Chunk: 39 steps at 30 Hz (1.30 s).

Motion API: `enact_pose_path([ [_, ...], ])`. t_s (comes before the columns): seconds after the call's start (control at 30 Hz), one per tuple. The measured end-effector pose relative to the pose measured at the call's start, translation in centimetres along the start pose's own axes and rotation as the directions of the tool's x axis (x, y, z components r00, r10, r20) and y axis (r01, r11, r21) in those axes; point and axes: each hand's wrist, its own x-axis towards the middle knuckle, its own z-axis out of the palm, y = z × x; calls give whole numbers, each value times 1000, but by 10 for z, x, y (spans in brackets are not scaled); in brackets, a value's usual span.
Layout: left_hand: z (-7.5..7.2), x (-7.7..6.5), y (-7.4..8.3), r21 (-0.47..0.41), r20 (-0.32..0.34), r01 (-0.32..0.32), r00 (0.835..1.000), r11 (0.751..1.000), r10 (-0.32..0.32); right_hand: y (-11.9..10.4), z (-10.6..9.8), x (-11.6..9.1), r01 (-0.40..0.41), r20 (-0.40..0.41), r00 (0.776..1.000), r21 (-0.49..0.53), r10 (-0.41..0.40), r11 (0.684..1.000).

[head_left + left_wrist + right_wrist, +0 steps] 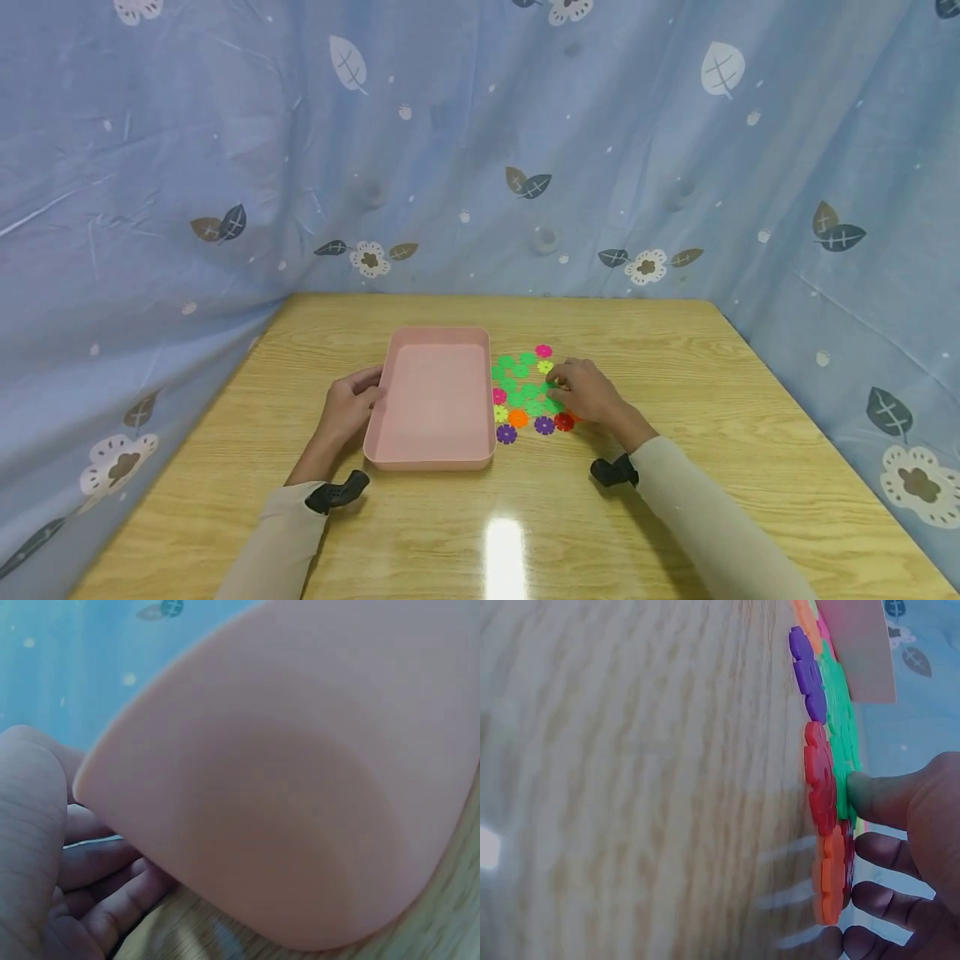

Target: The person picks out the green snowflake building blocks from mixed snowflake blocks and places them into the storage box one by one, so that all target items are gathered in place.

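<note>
A pink tray (438, 400) stands on the table with nothing in it. My left hand (351, 406) grips its left side; in the left wrist view, curled fingers (112, 889) lie along the outside of the wall. Right of the tray, flat flower-shaped plastic pieces (517, 375) lie in a cluster, mostly green, with pink, yellow, orange, purple and red ones. At the cluster's right edge, my right hand (588, 392) reaches down onto the pieces. In the right wrist view, the thumb touches a green piece (842, 735), and spread fingertips are by a red piece (821, 780) and an orange piece (831, 877).
Everything stands on a light wooden table (637, 333). A blue patterned curtain (465, 150) hangs behind it and along both sides. Light glares off the front of the tabletop. Black straps (615, 472) circle both wrists.
</note>
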Motion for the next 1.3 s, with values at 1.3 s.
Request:
enact_pose_path([
  [1.3, 0, -4, -1, -120, 86, -20, 996, 993, 30, -46, -10, 44, -57, -123, 987, 349, 106, 935],
])
